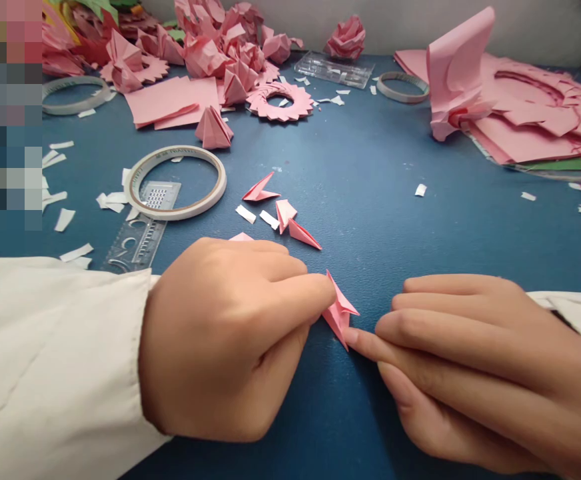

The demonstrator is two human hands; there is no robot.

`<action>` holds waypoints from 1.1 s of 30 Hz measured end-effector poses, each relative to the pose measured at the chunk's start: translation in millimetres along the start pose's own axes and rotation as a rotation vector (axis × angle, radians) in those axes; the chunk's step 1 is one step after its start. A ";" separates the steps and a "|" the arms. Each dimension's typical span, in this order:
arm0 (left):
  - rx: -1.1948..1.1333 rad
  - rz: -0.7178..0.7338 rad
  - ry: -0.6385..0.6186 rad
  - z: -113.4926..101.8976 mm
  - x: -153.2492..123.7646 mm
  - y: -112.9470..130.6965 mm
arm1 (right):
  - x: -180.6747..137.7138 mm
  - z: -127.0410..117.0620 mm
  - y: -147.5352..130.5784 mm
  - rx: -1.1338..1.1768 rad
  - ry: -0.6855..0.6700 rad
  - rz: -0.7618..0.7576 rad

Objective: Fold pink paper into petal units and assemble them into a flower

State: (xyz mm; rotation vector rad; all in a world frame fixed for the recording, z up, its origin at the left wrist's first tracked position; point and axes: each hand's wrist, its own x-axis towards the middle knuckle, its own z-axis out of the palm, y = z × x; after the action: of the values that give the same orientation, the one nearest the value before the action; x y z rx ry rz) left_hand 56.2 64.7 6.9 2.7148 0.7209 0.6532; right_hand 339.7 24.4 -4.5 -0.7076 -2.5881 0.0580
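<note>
My left hand (230, 333) pinches a small folded pink paper piece (338, 308) between thumb and forefinger, just above the blue table. The piece has pointed tips and a flap sticking out to the right. With its fingers stretched out, my right hand (470, 360) touches the lower right edge of the piece with the index fingertip. Beyond my left hand lie more folded pink pieces (260, 189), two of them touching, beside two white paper strips (245, 214). Another bit of pink paper (241, 237) is mostly hidden behind my left knuckles.
A roll of tape (175, 215) rests on a clear ruler (143, 230) at left. Behind are pink sheets (170, 100), a toothed paper ring (258, 103) and crumpled pink paper flowers (210, 47). A large pink paper stack (530, 133) lies at the back right, near another tape roll (403, 97).
</note>
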 end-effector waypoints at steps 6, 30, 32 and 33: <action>0.225 0.156 0.018 -3.4 0.7 7.8 | 6.0 1.3 -0.5 -0.011 0.033 -0.007; 0.178 0.256 -0.109 -2.7 -2.6 1.6 | 5.9 -3.7 5.5 -0.079 -0.031 0.001; 0.174 0.259 -0.109 -5.4 -2.5 0.3 | 1.6 -2.8 7.1 -0.047 -0.024 0.022; 0.174 0.256 -0.110 -5.9 -2.2 0.5 | -0.6 -2.6 7.9 -0.027 -0.026 0.035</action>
State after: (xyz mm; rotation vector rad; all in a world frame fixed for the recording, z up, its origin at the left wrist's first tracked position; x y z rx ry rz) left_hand 51.8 63.9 11.5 3.0070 0.4258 0.5099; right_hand 345.0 30.8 -3.6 -0.7675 -2.6057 0.0437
